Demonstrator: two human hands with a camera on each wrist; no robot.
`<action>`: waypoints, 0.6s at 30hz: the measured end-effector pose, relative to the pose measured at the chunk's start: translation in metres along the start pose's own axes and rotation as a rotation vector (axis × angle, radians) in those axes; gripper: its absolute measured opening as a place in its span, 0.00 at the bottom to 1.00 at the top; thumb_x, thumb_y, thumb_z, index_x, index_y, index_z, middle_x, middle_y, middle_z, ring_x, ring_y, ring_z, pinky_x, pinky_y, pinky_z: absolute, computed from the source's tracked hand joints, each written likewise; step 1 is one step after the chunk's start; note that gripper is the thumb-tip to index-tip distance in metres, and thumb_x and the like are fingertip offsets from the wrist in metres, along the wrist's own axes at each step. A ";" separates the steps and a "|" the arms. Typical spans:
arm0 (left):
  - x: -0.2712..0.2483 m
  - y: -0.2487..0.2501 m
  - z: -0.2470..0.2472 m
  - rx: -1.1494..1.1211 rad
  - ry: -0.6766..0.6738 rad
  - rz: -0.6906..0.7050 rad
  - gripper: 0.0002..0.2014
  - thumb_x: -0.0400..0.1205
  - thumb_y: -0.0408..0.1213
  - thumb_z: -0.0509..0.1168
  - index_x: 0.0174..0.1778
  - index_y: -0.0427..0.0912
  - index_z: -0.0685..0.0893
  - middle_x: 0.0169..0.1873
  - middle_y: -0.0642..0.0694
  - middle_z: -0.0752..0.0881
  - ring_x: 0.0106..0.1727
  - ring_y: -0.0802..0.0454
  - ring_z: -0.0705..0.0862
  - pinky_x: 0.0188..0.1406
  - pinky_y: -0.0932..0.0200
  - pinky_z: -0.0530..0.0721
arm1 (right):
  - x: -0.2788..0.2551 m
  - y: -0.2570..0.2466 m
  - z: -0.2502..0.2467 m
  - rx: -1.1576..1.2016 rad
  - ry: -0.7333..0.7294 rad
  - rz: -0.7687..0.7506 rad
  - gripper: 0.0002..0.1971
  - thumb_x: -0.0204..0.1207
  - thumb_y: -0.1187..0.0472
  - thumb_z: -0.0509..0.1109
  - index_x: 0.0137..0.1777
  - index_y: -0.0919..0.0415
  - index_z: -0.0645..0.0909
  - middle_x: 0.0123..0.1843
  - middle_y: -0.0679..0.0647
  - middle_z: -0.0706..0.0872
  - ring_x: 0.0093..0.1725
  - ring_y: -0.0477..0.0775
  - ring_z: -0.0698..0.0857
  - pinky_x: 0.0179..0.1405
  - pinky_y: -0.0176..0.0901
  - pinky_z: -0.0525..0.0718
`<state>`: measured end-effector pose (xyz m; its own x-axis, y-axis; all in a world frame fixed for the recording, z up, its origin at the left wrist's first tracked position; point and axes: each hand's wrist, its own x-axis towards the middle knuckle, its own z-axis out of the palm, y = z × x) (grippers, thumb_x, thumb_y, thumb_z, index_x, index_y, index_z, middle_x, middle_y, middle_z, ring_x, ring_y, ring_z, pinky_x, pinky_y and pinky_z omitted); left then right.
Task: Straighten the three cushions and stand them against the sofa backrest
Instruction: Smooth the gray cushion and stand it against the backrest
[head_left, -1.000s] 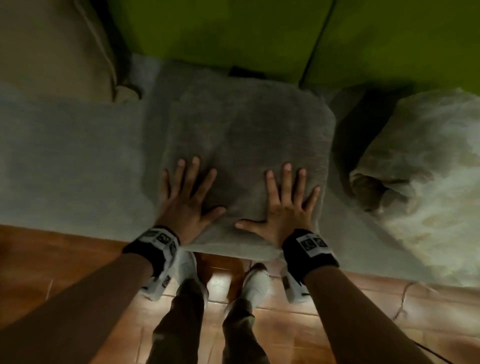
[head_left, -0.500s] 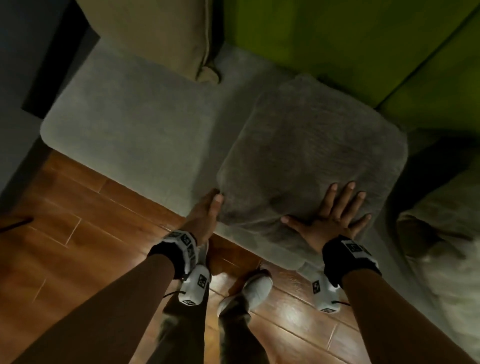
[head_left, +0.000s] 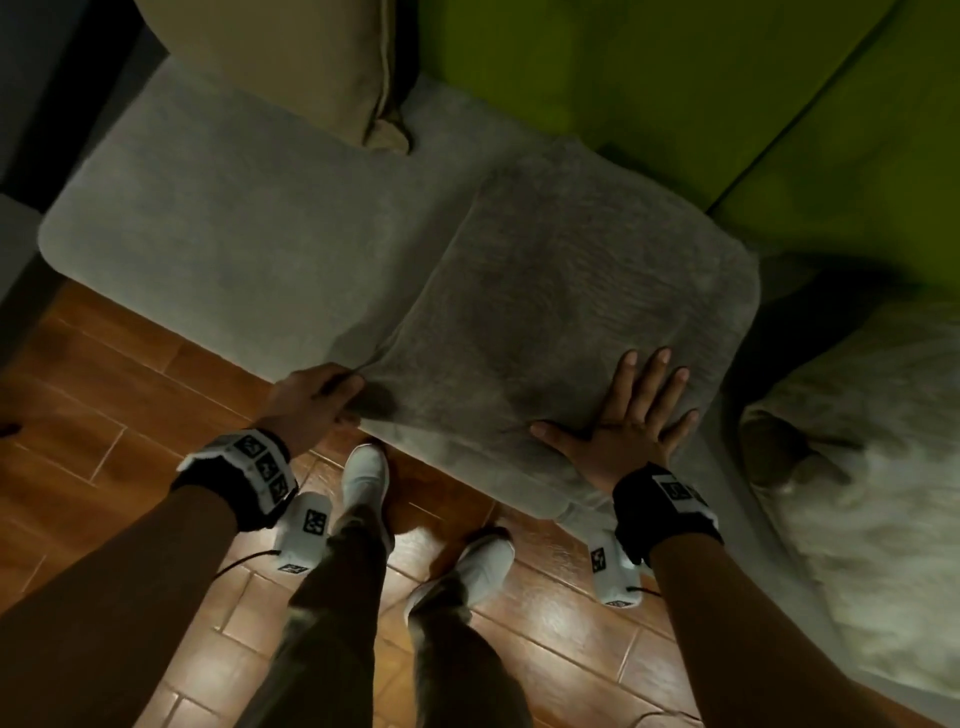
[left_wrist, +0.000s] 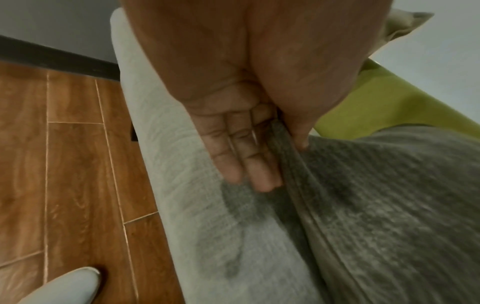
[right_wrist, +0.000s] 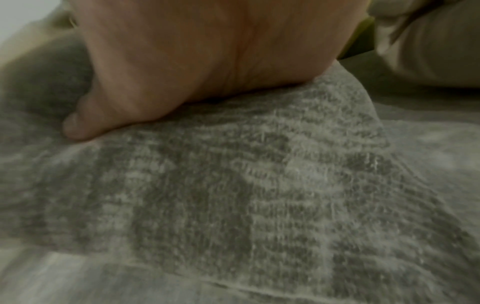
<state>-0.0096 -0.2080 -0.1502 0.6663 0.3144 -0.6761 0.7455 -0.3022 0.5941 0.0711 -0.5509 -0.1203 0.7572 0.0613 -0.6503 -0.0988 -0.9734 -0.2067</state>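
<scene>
A dark grey ribbed cushion (head_left: 566, 312) lies flat on the light grey sofa seat (head_left: 234, 228), its far edge near the green backrest (head_left: 649, 73). My left hand (head_left: 317, 397) pinches the cushion's near left corner between thumb and fingers; the left wrist view shows the cushion (left_wrist: 389, 205) edge gripped in my left hand (left_wrist: 259, 156). My right hand (head_left: 634, 410) lies flat with spread fingers on the cushion's near right part; the right wrist view shows my right hand (right_wrist: 207, 61) pressing the cushion (right_wrist: 233, 195). A beige cushion (head_left: 291, 57) stands at the back left. A pale fluffy cushion (head_left: 872, 493) lies at the right.
Wooden floor (head_left: 104, 415) runs along the sofa's front edge, where my white shoes (head_left: 366, 478) stand. A dark wall edge (head_left: 31, 104) borders the sofa's left end. The seat between the beige cushion and the grey cushion is bare fabric.
My left hand left the top of the grey cushion, slid to its near left corner and took hold of it. The view swung left; the right hand stays flat on the cushion.
</scene>
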 end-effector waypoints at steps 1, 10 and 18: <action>-0.001 0.002 0.000 0.055 0.011 0.008 0.06 0.86 0.51 0.62 0.50 0.59 0.84 0.48 0.43 0.92 0.47 0.45 0.92 0.60 0.40 0.87 | -0.004 0.002 0.000 0.023 0.051 -0.035 0.69 0.55 0.08 0.55 0.77 0.39 0.10 0.79 0.48 0.08 0.81 0.62 0.15 0.81 0.80 0.32; -0.053 0.126 0.061 0.602 0.273 0.878 0.32 0.87 0.60 0.49 0.87 0.53 0.55 0.87 0.39 0.51 0.87 0.35 0.50 0.82 0.31 0.56 | -0.050 0.002 -0.013 0.228 0.692 -0.328 0.38 0.83 0.33 0.51 0.90 0.42 0.46 0.89 0.41 0.32 0.90 0.56 0.35 0.85 0.74 0.35; 0.028 0.104 0.112 1.065 0.161 0.807 0.35 0.83 0.70 0.41 0.84 0.68 0.35 0.87 0.50 0.33 0.87 0.38 0.36 0.80 0.23 0.43 | 0.030 -0.001 0.048 -0.004 0.558 -0.252 0.37 0.85 0.32 0.52 0.90 0.39 0.43 0.91 0.44 0.36 0.88 0.51 0.31 0.83 0.79 0.36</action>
<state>0.0846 -0.3316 -0.1559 0.9591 -0.2022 -0.1983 -0.1800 -0.9758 0.1243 0.0633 -0.5371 -0.1746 0.9811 0.1657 -0.1003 0.1289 -0.9450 -0.3007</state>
